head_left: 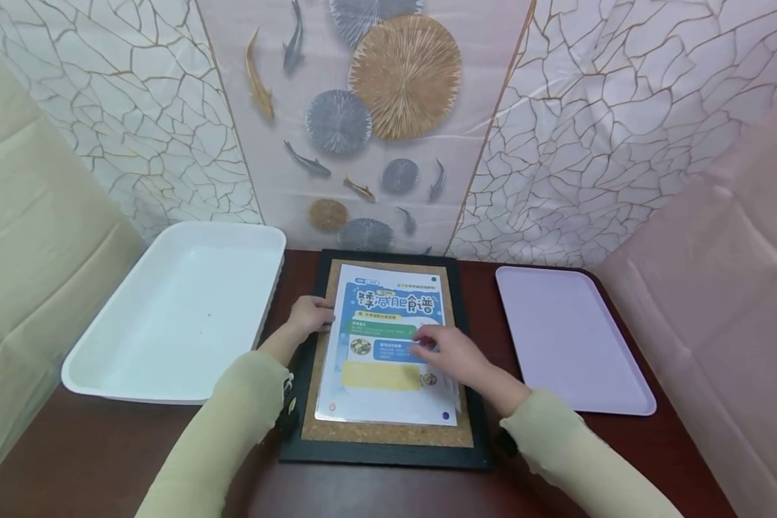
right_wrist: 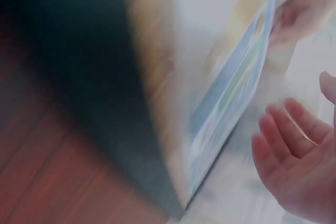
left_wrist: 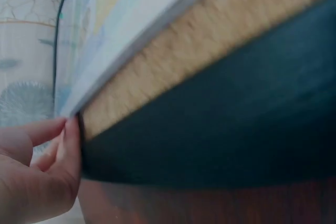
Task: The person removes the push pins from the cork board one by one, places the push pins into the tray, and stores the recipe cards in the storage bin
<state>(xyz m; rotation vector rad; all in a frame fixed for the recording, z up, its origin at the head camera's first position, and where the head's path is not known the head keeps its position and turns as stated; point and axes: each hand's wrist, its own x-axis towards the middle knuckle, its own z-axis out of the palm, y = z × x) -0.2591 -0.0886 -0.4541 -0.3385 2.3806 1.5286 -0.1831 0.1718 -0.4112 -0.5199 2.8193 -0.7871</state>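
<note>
A printed sheet (head_left: 388,399) with blue, green and yellow panels lies on a cork board (head_left: 388,432) in a black frame (head_left: 385,460). Small coloured dots mark its corners: green (head_left: 434,279) at top right, red (head_left: 332,407) at bottom left, blue (head_left: 445,415) at bottom right. My left hand (head_left: 311,314) is at the sheet's left edge; in the left wrist view, thumb and fingertips (left_wrist: 71,129) meet on that edge, pinching it. Over the sheet's right half hovers my right hand (head_left: 450,350), its fingers loosely bent and holding nothing, as the right wrist view also shows.
To the left stands a large white tray (head_left: 168,392). A flat lilac tray (head_left: 576,338) lies on the right of the dark reddish table (head_left: 362,496). Behind the board rises a patterned cloth backdrop (head_left: 395,180), with padded pale panels at both sides.
</note>
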